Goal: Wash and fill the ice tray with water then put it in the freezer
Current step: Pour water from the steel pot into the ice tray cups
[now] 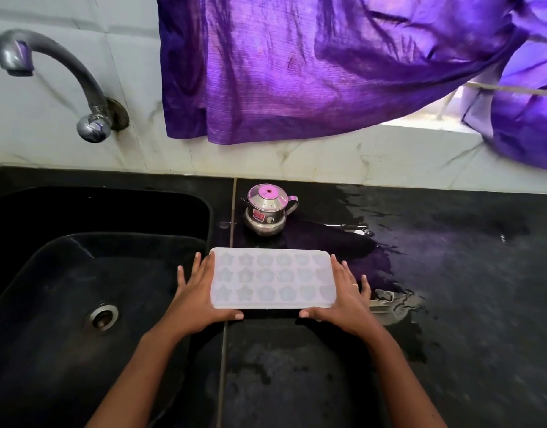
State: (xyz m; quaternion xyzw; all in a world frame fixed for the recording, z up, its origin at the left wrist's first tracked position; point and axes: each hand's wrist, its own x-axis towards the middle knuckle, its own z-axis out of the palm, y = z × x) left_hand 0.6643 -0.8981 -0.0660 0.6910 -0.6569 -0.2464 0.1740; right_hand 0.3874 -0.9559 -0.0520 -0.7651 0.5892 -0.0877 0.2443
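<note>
Nearest the camera, on the black countertop (pixel 297 381) just right of the sink, two hands hold one ice tray (pixel 272 278) level between them. The left hand (pixel 198 291) clasps the tray's left short end and the right hand (pixel 346 291) clasps the right, each with its fingers lying fairly straight along the end and its thumb hooked against the near long edge. One ring (pixel 354 285) shows on a right finger. The tray is pale and translucent, with eighteen moulded cavities in three rows of six, some of them star-shaped and others rounded. I cannot tell whether it rests on the counter or hangs just above it, nor whether it has water in it. To the left lies one black sink (pixel 50 350) with one round metal drain (pixel 101 316). Right of the tray and beyond it, a puddle of water (pixel 389 257) spreads over the counter. Behind the tray stands one small steel pot (pixel 267 211) with a pink-topped lid and a side handle, upright and well apart from the hands. On the white tiled wall (pixel 65 143) one curved metal tap (pixel 59 78) reaches out over the sink. One purple curtain (pixel 297 63) hangs above the counter.
</note>
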